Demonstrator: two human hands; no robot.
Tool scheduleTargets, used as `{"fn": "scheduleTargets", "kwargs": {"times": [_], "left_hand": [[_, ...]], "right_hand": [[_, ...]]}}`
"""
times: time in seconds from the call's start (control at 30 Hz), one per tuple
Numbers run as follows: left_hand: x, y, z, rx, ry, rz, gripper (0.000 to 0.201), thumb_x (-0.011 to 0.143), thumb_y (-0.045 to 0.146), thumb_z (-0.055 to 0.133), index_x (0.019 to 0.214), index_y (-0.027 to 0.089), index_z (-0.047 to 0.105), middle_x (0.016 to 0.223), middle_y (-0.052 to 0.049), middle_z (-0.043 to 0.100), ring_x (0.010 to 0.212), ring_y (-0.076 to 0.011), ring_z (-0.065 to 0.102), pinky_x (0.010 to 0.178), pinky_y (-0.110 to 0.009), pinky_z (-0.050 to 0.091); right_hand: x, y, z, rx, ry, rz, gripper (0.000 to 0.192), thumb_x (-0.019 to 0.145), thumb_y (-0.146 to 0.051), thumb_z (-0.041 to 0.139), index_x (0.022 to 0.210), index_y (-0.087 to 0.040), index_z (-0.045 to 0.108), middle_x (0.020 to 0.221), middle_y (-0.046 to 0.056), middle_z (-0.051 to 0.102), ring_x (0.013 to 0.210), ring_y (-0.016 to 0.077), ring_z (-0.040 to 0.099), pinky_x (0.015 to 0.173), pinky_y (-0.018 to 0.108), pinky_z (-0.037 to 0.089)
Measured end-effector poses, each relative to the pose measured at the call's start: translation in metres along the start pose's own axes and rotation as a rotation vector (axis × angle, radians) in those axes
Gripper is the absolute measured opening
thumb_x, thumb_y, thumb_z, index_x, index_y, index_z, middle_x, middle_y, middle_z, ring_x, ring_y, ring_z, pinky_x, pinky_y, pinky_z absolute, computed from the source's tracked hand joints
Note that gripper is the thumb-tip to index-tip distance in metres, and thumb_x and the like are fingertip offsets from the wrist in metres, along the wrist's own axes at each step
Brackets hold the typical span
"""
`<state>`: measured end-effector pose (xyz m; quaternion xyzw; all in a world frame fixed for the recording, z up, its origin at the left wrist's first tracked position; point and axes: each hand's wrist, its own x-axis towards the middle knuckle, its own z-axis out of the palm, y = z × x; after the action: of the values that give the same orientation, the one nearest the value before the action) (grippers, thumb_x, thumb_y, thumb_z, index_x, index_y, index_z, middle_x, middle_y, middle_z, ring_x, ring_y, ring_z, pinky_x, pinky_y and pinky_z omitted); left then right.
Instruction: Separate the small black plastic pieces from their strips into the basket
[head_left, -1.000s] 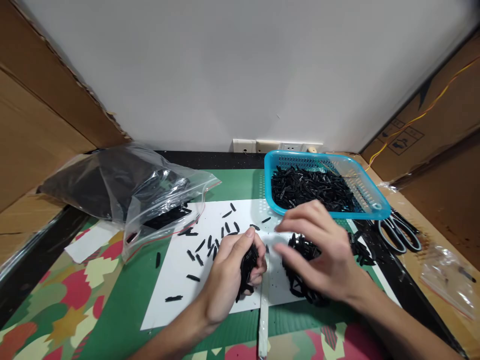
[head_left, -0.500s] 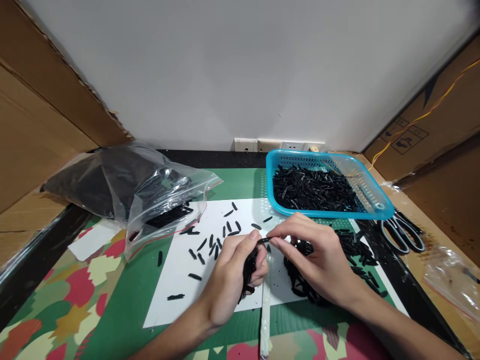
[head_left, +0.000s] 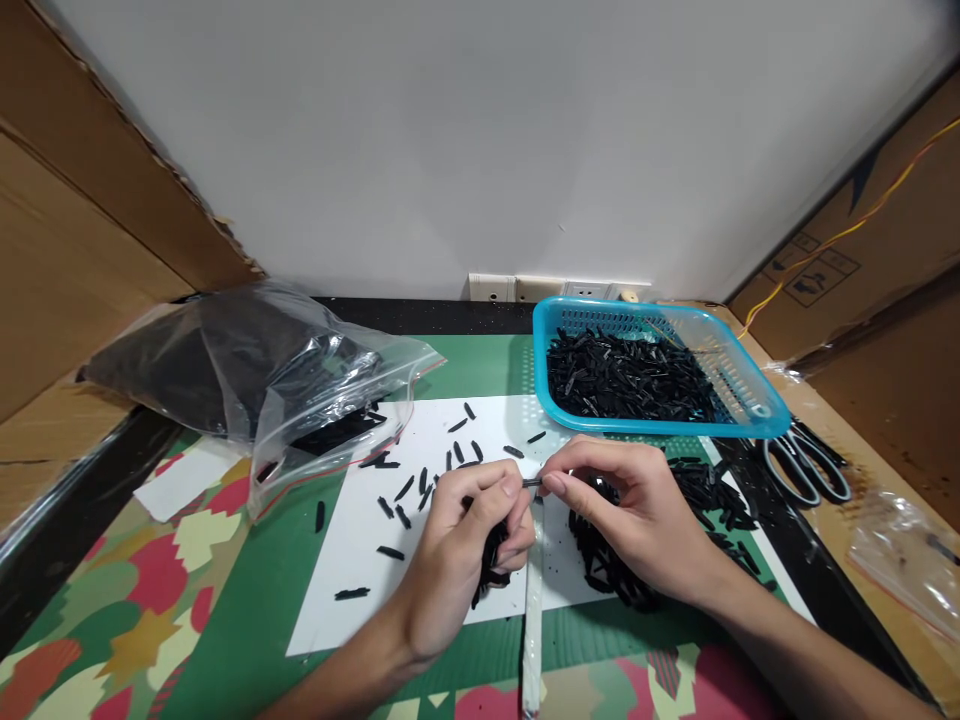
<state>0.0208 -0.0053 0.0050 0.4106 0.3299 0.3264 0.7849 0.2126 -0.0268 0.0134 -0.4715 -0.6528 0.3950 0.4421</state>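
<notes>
My left hand [head_left: 472,545] is closed around a bunch of small black strips [head_left: 491,565], its thumb pressed near the forefinger. Between the two hands a single thin black strip [head_left: 532,482] spans the gap. My right hand [head_left: 634,510] pinches that strip's other end between thumb and forefinger. Below the right hand lies a dark heap of black pieces [head_left: 600,560], partly covered by it. A white wrapped stick [head_left: 532,630] lies upright in view beneath the hands, on a white sheet [head_left: 330,620].
A blue basket [head_left: 664,428] of black strips stands at the back right, a clear zip bag [head_left: 240,370] of black material at the left. Loose strips [head_left: 390,552] are scattered over the sheet. Scissors [head_left: 806,470] and a small plastic bag [head_left: 904,560] lie at the right.
My left thumb has shifted over the strip, and its fingers are curled a little tighter. My right hand has lowered slightly, still pinching the strip.
</notes>
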Motion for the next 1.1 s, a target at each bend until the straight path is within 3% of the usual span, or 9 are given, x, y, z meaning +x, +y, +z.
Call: {"fn": "scheduleTargets", "kwargs": {"times": [0.33, 0.57, 0.63, 0.7, 0.77, 0.83, 0.93, 1.03, 1.1], "left_hand": [[-0.001, -0.002, -0.001, 0.012, 0.012, -0.014, 0.039, 0.101, 0.042, 0.056, 0.07, 0.018, 0.05, 0.057, 0.005, 0.042, 0.049, -0.0074, 0.031, 0.048, -0.02, 0.025], [0.0, -0.001, 0.0, 0.005, 0.02, -0.004, 0.041, 0.102, 0.042, 0.055, 0.07, 0.018, 0.05, 0.057, 0.005, 0.042, 0.049, -0.0068, 0.031, 0.047, -0.019, 0.025], [0.0, -0.001, 0.0, -0.005, 0.024, 0.0, 0.041, 0.102, 0.043, 0.054, 0.07, 0.018, 0.05, 0.057, 0.005, 0.043, 0.049, -0.0069, 0.031, 0.047, -0.019, 0.025], [-0.001, -0.001, 0.001, -0.019, 0.025, -0.002, 0.042, 0.102, 0.044, 0.053, 0.07, 0.018, 0.051, 0.056, 0.005, 0.042, 0.049, -0.0071, 0.031, 0.047, -0.02, 0.023], [0.0, 0.0, 0.003, -0.036, 0.032, -0.007, 0.043, 0.102, 0.047, 0.051, 0.07, 0.018, 0.051, 0.055, 0.005, 0.042, 0.048, -0.0073, 0.031, 0.046, -0.019, 0.022], [0.0, 0.0, 0.004, -0.039, 0.049, -0.025, 0.044, 0.101, 0.048, 0.052, 0.069, 0.018, 0.052, 0.055, 0.005, 0.042, 0.047, -0.0074, 0.032, 0.045, -0.018, 0.022], [0.002, 0.0, 0.005, -0.013, 0.085, -0.092, 0.045, 0.099, 0.053, 0.053, 0.07, 0.018, 0.053, 0.055, 0.005, 0.043, 0.047, -0.0072, 0.032, 0.043, -0.016, 0.02], [0.003, -0.003, 0.006, 0.033, 0.11, -0.172, 0.049, 0.097, 0.062, 0.053, 0.073, 0.019, 0.053, 0.054, 0.006, 0.043, 0.046, -0.0069, 0.032, 0.041, -0.016, 0.019], [0.003, -0.004, 0.008, 0.059, 0.188, -0.201, 0.047, 0.093, 0.065, 0.058, 0.081, 0.02, 0.054, 0.054, 0.007, 0.045, 0.045, -0.0079, 0.034, 0.041, -0.016, 0.021]], "right_hand": [[-0.001, -0.002, -0.002, 0.069, 0.011, 0.026, 0.013, 0.099, -0.028, 0.071, 0.093, -0.02, 0.078, 0.088, 0.003, 0.077, 0.08, 0.0177, 0.068, 0.074, 0.029, 0.053], [-0.002, -0.003, -0.002, -0.014, 0.026, -0.073, 0.009, 0.1, -0.023, 0.069, 0.095, -0.021, 0.076, 0.088, 0.003, 0.076, 0.079, 0.018, 0.069, 0.072, 0.031, 0.055], [-0.001, 0.0, -0.011, -0.18, 0.104, -0.223, 0.008, 0.099, -0.017, 0.068, 0.099, -0.021, 0.075, 0.092, 0.004, 0.077, 0.081, 0.0193, 0.07, 0.075, 0.034, 0.055], [0.002, 0.006, -0.026, -0.477, 0.295, -0.372, 0.013, 0.097, -0.012, 0.069, 0.102, -0.022, 0.074, 0.095, 0.006, 0.078, 0.088, 0.0229, 0.07, 0.084, 0.041, 0.052], [0.006, 0.012, -0.042, -0.765, 0.532, -0.347, 0.012, 0.095, -0.015, 0.072, 0.102, -0.024, 0.075, 0.1, 0.007, 0.079, 0.095, 0.0279, 0.069, 0.094, 0.049, 0.046], [0.008, 0.014, -0.053, -0.794, 0.598, -0.285, 0.011, 0.095, -0.017, 0.073, 0.104, -0.024, 0.075, 0.107, 0.008, 0.077, 0.103, 0.0303, 0.067, 0.097, 0.051, 0.046], [0.006, 0.01, -0.048, -0.537, 0.46, -0.27, 0.01, 0.096, -0.016, 0.072, 0.103, -0.023, 0.075, 0.109, 0.008, 0.073, 0.104, 0.0266, 0.067, 0.093, 0.044, 0.051], [0.0, 0.002, -0.026, -0.316, 0.163, -0.276, 0.012, 0.097, -0.016, 0.072, 0.108, -0.021, 0.074, 0.108, 0.007, 0.071, 0.102, 0.0229, 0.065, 0.09, 0.039, 0.053], [-0.005, -0.002, -0.01, -0.274, 0.007, -0.304, 0.013, 0.098, -0.016, 0.072, 0.11, -0.02, 0.074, 0.107, 0.006, 0.07, 0.099, 0.021, 0.064, 0.088, 0.037, 0.052]]}}
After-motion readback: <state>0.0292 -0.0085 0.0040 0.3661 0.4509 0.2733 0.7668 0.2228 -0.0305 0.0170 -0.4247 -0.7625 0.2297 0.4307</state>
